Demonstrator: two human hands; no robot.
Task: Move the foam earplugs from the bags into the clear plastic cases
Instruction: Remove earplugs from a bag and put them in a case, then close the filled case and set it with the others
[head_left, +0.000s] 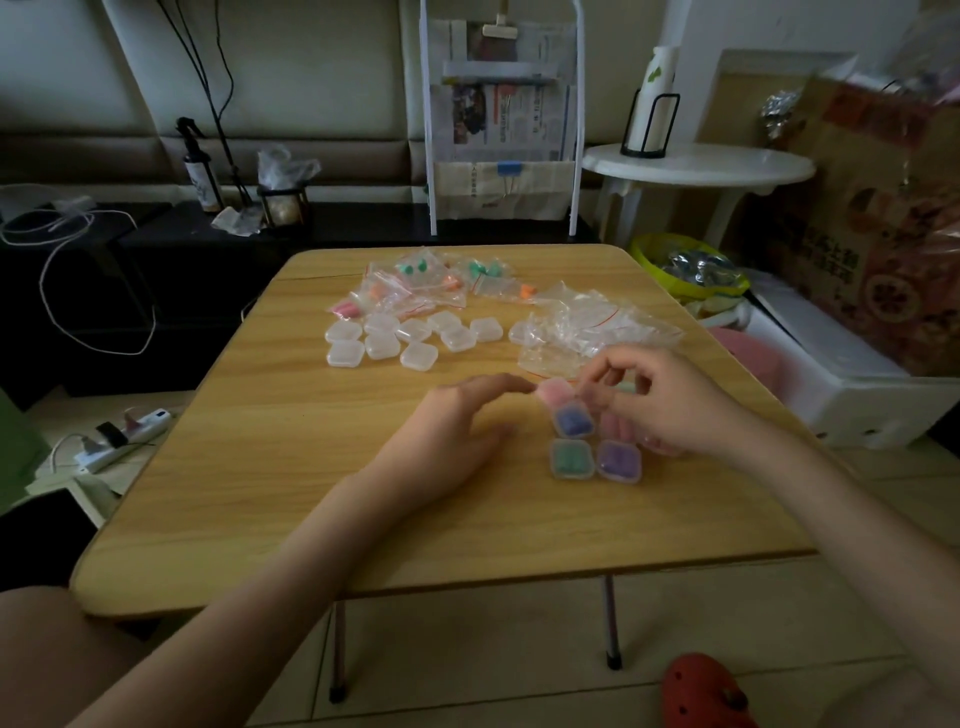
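**Earplug sorting, partly done**

While the right hand (670, 400) pinched a pink-filled case (558, 391), the left hand (457, 415), grip loose, touched it. Filled cases (595, 457) lay nearest; beyond, empty cases (400, 338), emptied bags (582, 327), then full bags (415, 283) on the tabletop (260, 467).

A wooden desk (249, 467) stands on a pale tile floor (519, 675). Behind the desk is a white rack (501, 130) with newspapers. Right of the desk is a round white table (698, 163). Left of it lies a power strip (124, 436). The room is dim.
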